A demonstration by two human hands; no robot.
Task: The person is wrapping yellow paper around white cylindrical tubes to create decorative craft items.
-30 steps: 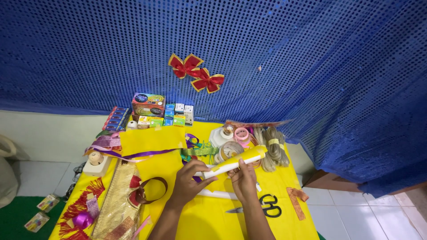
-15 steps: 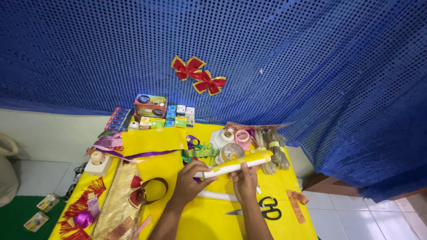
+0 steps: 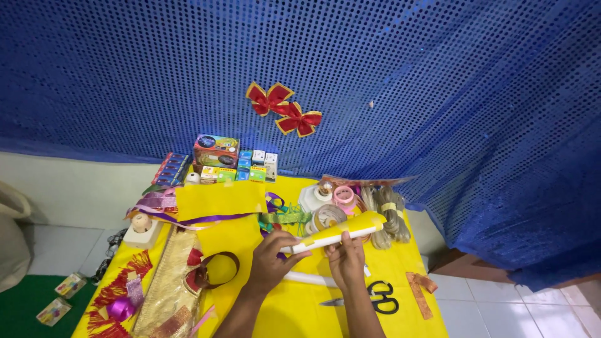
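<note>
Both hands hold a white stick partly wrapped in yellow paper (image 3: 338, 233), tilted up to the right above the yellow table (image 3: 413, 319). My left hand (image 3: 273, 253) grips its lower left end. My right hand (image 3: 346, 255) pinches it from below near the middle. A second white stick (image 3: 308, 279) lies on the table under the hands. Black-handled scissors (image 3: 375, 297) lie just right of my right forearm.
Ribbon spools, tape rolls and twine bundles (image 3: 391, 216) crowd the table's far right. Small boxes (image 3: 216, 156) stand at the back. Gold trim (image 3: 166, 285), red fringe and a purple ribbon (image 3: 200, 219) lie at left. Two red bows (image 3: 285, 109) hang on the blue sequin curtain.
The hands have kept hold of the wrapped stick and raised it slightly. The view has shifted a little to the left and down.
</note>
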